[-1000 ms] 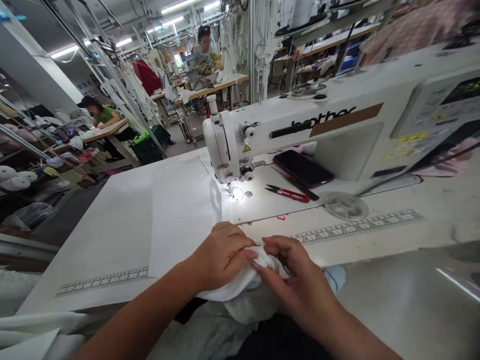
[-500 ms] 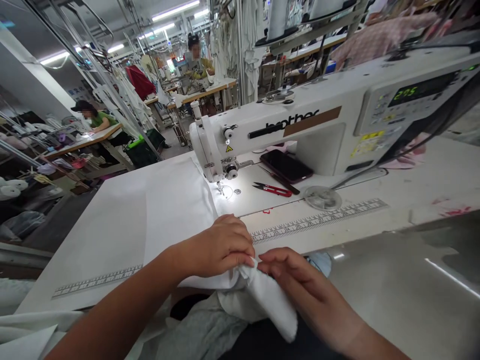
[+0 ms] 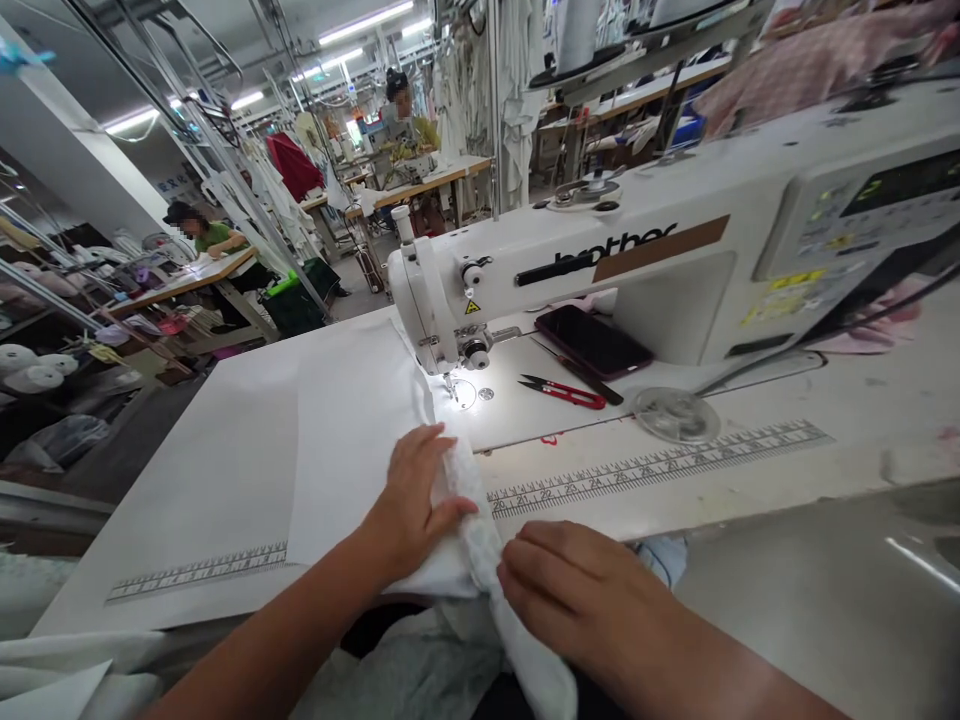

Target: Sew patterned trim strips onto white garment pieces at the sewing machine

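White fabric [image 3: 360, 430] lies across the sewing table, its folded edge running from near the presser foot [image 3: 450, 390] down over the table's front edge. My left hand [image 3: 416, 500] rests on this fabric beside the folded edge, thumb and fingers spread apart. Closer to me, my right hand [image 3: 562, 580] has its fingers curled around the folded edge, where it hangs towards my lap. The fingertips of that hand are partly hidden. Ahead of both hands stands the white sewing machine [image 3: 555, 250], its lamp lighting the needle plate.
Red thread snips [image 3: 562, 392], a dark slim tool [image 3: 592, 380] and a phone [image 3: 592, 340] lie under the machine arm. Right of them is a clear round dish [image 3: 677, 414]. A printed ruler [image 3: 660, 465] runs along the front edge. Other people work at tables further back.
My left hand has gone from pinching the bunched fabric to lying spread on it, further forward. My right hand has closed on the edge, which now lies straighter. The view has shifted slightly.
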The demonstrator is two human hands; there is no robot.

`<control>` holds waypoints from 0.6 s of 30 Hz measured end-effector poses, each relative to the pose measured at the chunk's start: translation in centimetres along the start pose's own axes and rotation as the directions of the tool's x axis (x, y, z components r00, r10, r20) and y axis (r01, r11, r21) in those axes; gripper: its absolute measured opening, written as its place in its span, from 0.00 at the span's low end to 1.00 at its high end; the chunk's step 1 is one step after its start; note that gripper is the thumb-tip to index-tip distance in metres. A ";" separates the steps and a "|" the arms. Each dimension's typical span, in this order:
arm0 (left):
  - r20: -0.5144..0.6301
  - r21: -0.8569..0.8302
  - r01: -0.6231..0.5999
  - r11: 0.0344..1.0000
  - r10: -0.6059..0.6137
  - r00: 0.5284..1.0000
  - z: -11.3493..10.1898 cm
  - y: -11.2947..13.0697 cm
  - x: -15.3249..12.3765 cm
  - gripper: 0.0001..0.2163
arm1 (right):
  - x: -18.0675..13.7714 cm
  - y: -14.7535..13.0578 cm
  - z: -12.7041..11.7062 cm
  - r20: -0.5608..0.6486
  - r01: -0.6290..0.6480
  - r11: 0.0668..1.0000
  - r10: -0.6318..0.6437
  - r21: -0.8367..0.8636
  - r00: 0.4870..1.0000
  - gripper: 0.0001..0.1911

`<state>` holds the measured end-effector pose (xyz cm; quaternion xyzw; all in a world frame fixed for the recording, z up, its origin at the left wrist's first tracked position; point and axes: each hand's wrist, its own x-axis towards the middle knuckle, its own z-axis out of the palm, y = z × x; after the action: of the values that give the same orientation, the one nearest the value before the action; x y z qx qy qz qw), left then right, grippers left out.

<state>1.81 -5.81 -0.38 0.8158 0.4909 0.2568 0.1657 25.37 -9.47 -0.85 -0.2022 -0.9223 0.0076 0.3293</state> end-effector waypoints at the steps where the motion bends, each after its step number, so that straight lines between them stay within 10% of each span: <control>1: 0.053 0.101 0.028 0.994 -0.034 0.998 -0.5 -1.0 -0.2 0.29 | 0.0 -0.1 0.1 0.042 0.015 0.999 -0.014 -0.028 0.999 0.12; 8: 0.145 0.315 0.047 0.948 -0.097 0.985 -5.0 -6.7 -1.4 0.24 | 0.5 -0.9 2.2 0.228 0.083 0.994 -0.065 -0.069 0.971 0.04; 13: -0.078 0.252 -0.009 0.968 0.029 0.997 -2.5 -3.1 0.5 0.12 | 2.0 -1.0 1.4 0.177 0.150 0.976 -0.122 -0.157 0.977 0.07; 18: -0.011 0.221 -0.018 0.975 0.021 1.000 0.3 0.0 4.5 0.09 | 3.2 -1.4 0.1 0.227 0.165 0.968 -0.120 -0.192 0.967 0.08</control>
<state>3.72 -1.82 0.48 0.8322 0.5095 0.2077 0.0682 22.52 -9.47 1.20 -0.1667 -0.9601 -0.0915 0.2051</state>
